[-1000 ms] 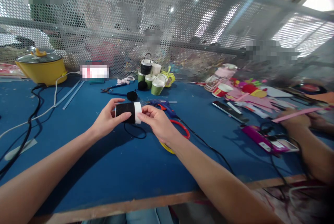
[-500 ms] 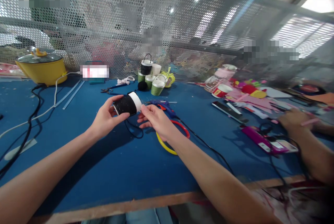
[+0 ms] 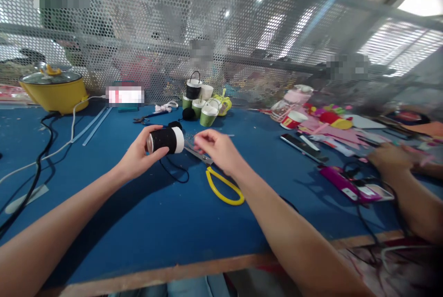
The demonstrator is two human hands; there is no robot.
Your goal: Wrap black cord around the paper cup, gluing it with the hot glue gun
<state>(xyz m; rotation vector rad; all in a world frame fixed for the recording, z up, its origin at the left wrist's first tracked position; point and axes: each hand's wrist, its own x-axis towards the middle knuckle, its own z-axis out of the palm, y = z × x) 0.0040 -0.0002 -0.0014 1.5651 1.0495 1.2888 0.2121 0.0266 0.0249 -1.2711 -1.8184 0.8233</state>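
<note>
My left hand [image 3: 141, 151] is wrapped around a small paper cup [image 3: 165, 141], tilted on its side above the table. Black cord covers most of its wall, leaving a white band at the right end. A loose loop of black cord [image 3: 180, 180] hangs below. My right hand [image 3: 218, 147] is just right of the cup, apart from it, its fingers drawn together; whatever they hold is hidden. Beneath that hand lie scissors [image 3: 224, 190] with a yellow handle, blades pointing toward the cup. The blue glue gun is hidden behind my right hand.
Several green and black cups [image 3: 208, 114] stand at the back beside a black yarn ball [image 3: 188, 113] and pliers [image 3: 145, 119]. A yellow pot [image 3: 57, 93] is far left. Right are a phone [image 3: 301, 147], a purple device [image 3: 342, 184], pink scraps and another person's hand [image 3: 391, 158].
My right hand has left the cup's white end and shifted right, over the glue gun. The scissors' blades now show. The cup has turned more level and moved slightly left.
</note>
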